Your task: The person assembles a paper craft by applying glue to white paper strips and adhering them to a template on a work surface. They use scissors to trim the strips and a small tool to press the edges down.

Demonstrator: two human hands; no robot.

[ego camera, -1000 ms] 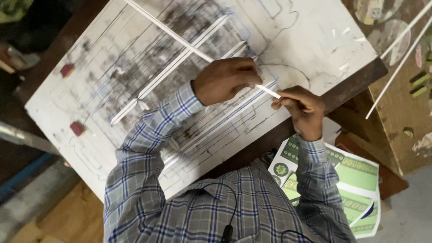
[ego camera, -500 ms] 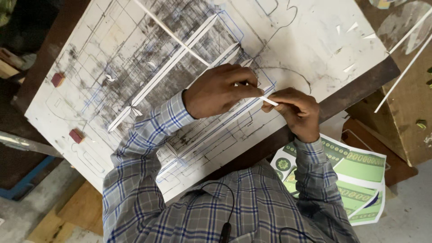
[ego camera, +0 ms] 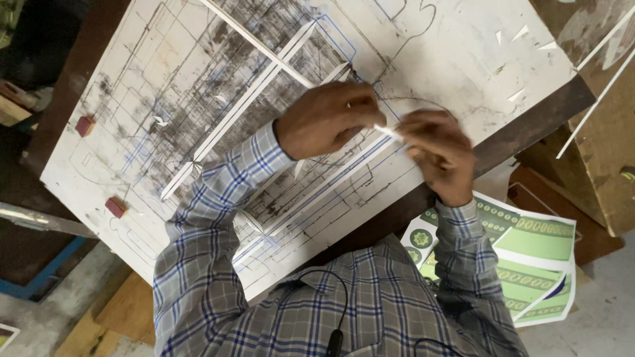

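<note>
A short white strip (ego camera: pixel 387 132) bridges the gap between both hands over the marked white board (ego camera: pixel 463 59) on the worktop. Its long axis runs from ten o'clock to four o'clock. The left hand (ego camera: pixel 327 119) is pinched shut on the ten o'clock end, the right hand (ego camera: pixel 436 149) closed on the four o'clock end; both sit equally near, touching the strip

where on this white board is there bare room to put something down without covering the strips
The far right corner of the white board is mostly bare, bordered by a curved pen line and a few small white scraps. The left edge beside the two red blocks is free too. The middle is crowded: white strips, left hand, right hand.
</note>
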